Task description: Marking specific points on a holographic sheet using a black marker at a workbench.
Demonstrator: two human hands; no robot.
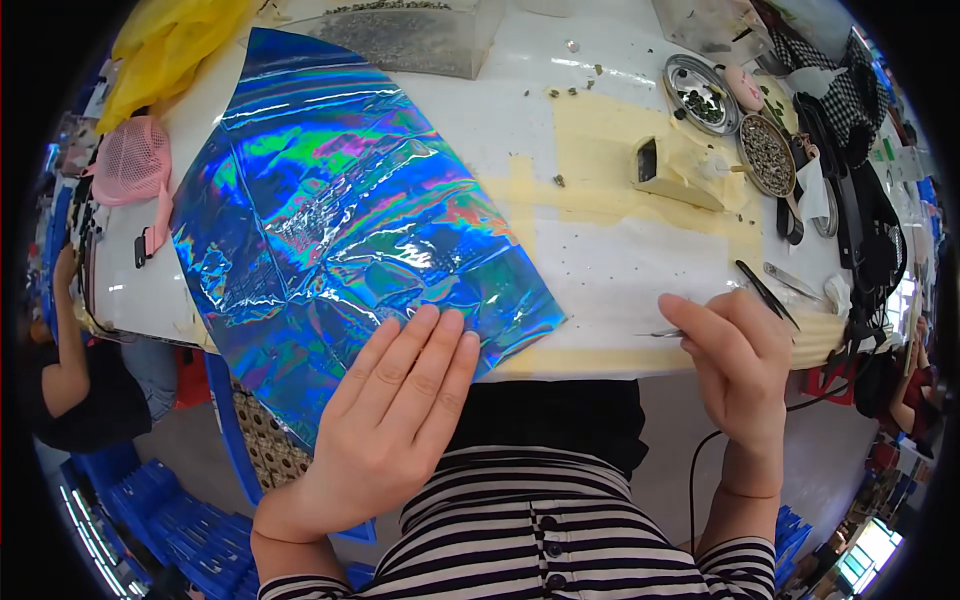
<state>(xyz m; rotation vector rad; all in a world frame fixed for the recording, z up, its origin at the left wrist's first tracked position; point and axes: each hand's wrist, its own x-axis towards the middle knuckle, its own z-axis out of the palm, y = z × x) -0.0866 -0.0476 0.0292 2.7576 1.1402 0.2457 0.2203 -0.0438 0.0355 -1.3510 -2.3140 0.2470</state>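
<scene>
A large sheet of shiny blue iridescent film [330, 200] lies creased over the left of the white table and hangs past its front edge. My left hand [395, 420] rests flat on the film's near part, fingers stretched out. To its right, just above the front edge, my right hand [735, 350] is closed around a thin, pointed metal tool [660, 334]. The tool's tip points left, apart from the film. Most of it is hidden in my fingers, so its exact kind does not show. Black tweezers [765, 292] lie right of this hand.
A cream-coloured block [690, 172] with a dark opening stands on yellow tape. Beyond it are a round glass dish [702, 92] and a bowl of small grains [767, 155]. A clear bin [410, 40] stands at the back; a pink mesh item [132, 162] lies at left.
</scene>
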